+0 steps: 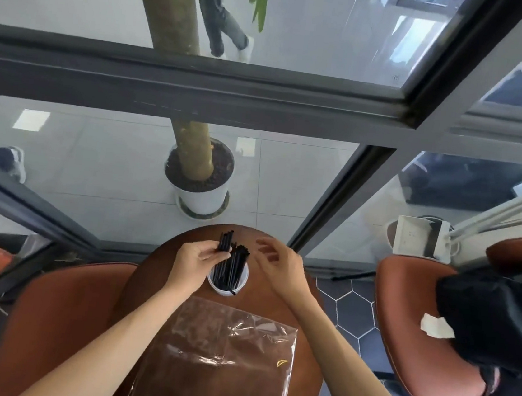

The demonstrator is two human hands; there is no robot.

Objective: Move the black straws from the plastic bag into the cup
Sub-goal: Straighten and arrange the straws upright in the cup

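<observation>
I record a round brown bench (pixel 303 381) as the carrying surface, seen from the head view.

The plastic bag (pixel 218 359) is the largest item on it. It lies flat across the near half of the bench, clear and crinkled, with a small yellow mark near its right edge. I can make out no straws inside it.

The cup (pixel 241 282) is white and stands upright toward the far edge of the bench, just beyond the bag's far edge. It holds a bundle of black straws (pixel 231 269), standing and leaning, their tips rising above the rim; one straw end pokes out over the near rim.

My left hand (pixel 195 260) is over the cup's left side. Its fingers (pixel 211 252) are curled round a second, smaller bunch of black straws, held above the cup with the tips pointing to the far edge.

My right hand (pixel 281 265) hangs to the right of the cup, near but apart from it. Its fingers are spread and relaxed, grasping nothing; they are blurred.
</observation>
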